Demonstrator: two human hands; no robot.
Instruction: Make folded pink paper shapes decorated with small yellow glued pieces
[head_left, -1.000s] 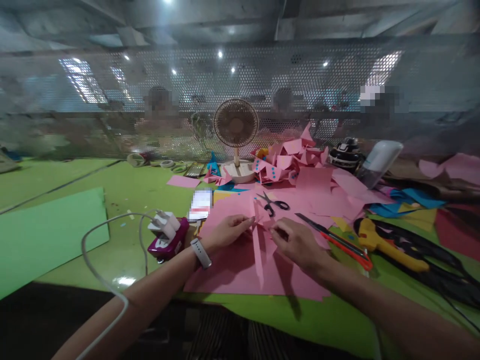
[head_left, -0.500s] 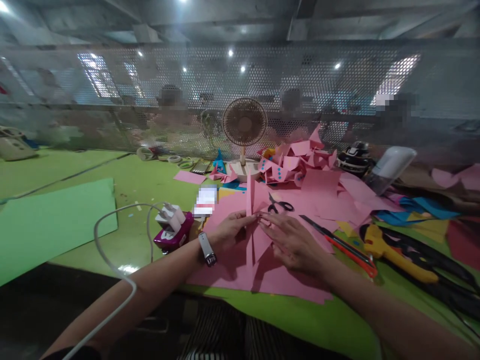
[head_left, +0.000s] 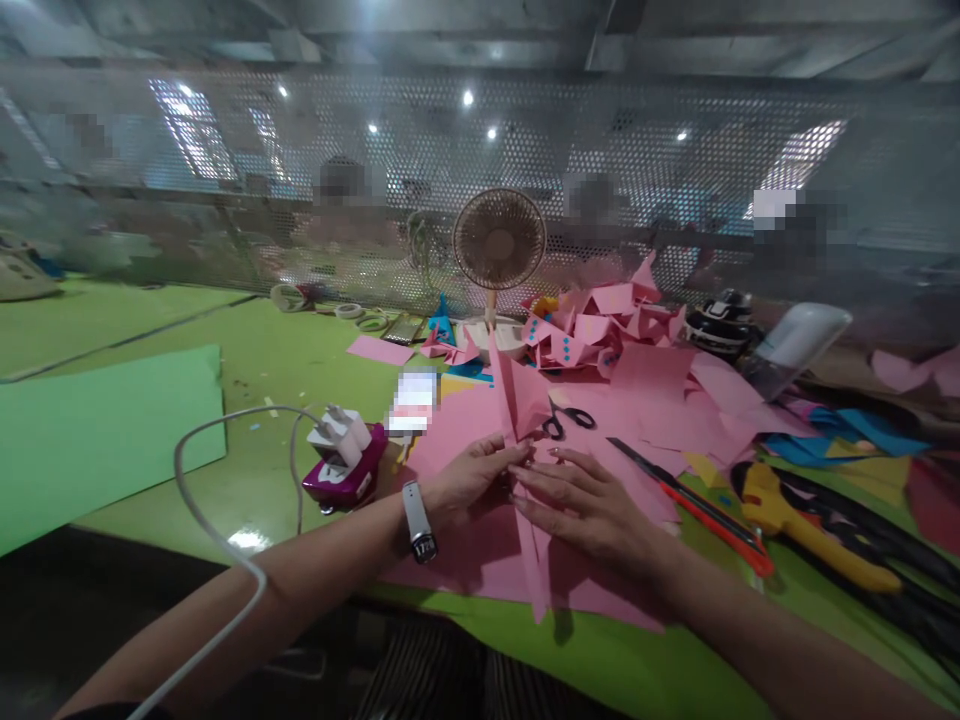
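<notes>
- Broadly, green counter [head_left: 255,375], strewn with loose pink sheets [head_left: 465,560].
- Standing on edge above the sheets, between both hands: folded pink paper [head_left: 526,395].
- Clamped on its middle with thumb and fingers: left hand [head_left: 484,467].
- Laid against its right side, fingers stretched out and a little apart: right hand [head_left: 589,505].
- Just beyond, partly behind the paper: scissors [head_left: 563,410].
- Probably lining up or pressing a fold; next calling for a steady left grip and even pressure from the right.

The right hand [head_left: 592,510] hides part of the folded pink paper [head_left: 517,395]; the scissors [head_left: 559,410] seem partly covered by it
</notes>
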